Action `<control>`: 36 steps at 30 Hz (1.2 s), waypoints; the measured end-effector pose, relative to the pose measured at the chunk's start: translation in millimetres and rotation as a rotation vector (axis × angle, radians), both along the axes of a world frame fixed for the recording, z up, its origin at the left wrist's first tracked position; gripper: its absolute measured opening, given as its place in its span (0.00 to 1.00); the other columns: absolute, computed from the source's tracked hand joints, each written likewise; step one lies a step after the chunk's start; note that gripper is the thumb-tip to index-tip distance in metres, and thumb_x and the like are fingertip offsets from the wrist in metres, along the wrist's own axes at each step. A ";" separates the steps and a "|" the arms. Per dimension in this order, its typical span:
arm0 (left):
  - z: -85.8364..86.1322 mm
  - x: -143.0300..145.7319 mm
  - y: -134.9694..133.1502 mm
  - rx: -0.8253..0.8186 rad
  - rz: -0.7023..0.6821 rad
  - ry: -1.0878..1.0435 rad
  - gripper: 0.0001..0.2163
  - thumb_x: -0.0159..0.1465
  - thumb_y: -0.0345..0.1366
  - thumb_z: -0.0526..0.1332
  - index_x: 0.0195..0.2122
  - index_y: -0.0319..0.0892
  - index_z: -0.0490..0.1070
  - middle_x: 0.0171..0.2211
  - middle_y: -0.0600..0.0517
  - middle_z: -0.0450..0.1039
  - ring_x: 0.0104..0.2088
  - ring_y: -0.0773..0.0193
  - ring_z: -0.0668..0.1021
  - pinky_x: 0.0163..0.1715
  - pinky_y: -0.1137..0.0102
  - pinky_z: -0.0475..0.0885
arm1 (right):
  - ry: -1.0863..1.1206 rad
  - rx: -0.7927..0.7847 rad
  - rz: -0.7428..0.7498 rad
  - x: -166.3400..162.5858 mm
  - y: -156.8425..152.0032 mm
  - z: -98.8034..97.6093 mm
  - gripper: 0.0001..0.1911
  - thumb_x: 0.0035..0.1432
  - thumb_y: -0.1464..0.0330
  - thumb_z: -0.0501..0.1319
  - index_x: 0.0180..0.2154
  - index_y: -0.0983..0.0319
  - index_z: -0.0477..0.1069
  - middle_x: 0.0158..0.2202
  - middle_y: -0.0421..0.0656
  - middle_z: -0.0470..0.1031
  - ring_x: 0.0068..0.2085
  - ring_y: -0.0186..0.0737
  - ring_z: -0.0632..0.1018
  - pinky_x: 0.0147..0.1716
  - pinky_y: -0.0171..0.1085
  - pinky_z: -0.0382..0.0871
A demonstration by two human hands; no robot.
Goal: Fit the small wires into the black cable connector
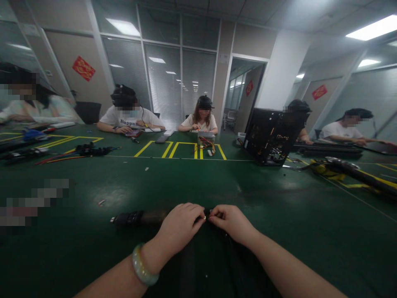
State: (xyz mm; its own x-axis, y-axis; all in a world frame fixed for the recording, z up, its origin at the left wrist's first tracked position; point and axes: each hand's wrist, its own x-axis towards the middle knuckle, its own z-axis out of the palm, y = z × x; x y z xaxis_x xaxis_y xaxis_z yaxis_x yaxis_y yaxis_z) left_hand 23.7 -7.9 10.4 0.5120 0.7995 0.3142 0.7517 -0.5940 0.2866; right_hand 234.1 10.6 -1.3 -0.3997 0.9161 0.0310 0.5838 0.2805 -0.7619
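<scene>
My left hand (182,225), with a pale green bangle (144,265) on its wrist, is closed in a pinch on a small shiny metal piece (204,217). Fingertip to fingertip with it, a narrow gap apart, my right hand (231,221) is also pinched. What its fingers hold is too small and dark to make out. Behind my left hand lies a dark cylindrical tool (136,218) with a metal tip pointing left; the hand hides its right end. Dark cables (231,252) run from below my right hand toward the near edge.
A black computer case (266,136) stands at the back right. Farther right lies a dark bundle with yellow parts (338,167). Cable bundles (89,150) are at the left, and a power supply with wires (206,139) sits opposite. Several people work around the green table (173,178).
</scene>
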 end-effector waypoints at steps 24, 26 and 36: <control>0.4 -0.7 -0.4 -0.005 -0.005 -0.007 0.03 0.66 0.33 0.58 0.40 0.45 0.71 0.42 0.51 0.74 0.44 0.58 0.76 0.47 0.61 0.69 | 0.009 -0.008 -0.003 0.7 1.3 -2.5 0.06 0.60 0.66 0.62 0.35 0.60 0.77 0.30 0.38 0.78 0.30 0.35 0.75 0.28 0.30 0.63; -0.3 -0.7 0.4 -0.008 -0.002 0.002 0.04 0.65 0.33 0.59 0.40 0.45 0.71 0.42 0.52 0.74 0.44 0.58 0.75 0.47 0.62 0.69 | 0.003 -0.012 -0.007 0.3 1.1 -2.4 0.07 0.60 0.66 0.62 0.36 0.60 0.78 0.31 0.38 0.78 0.30 0.35 0.75 0.28 0.30 0.63; 3.8 -1.5 0.0 -0.025 -0.034 -0.007 0.05 0.63 0.30 0.60 0.39 0.46 0.71 0.39 0.54 0.74 0.41 0.60 0.74 0.43 0.64 0.67 | 0.047 -0.010 0.009 1.7 0.7 -4.6 0.06 0.59 0.66 0.63 0.35 0.60 0.78 0.30 0.38 0.78 0.30 0.35 0.76 0.27 0.30 0.63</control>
State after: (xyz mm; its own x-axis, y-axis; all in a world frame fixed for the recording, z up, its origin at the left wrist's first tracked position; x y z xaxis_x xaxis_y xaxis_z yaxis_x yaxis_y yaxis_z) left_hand 22.2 -7.9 14.2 0.5367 0.7896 0.2976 0.7295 -0.6114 0.3066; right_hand 235.8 11.2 -6.0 -0.4059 0.9130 0.0406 0.5452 0.2776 -0.7910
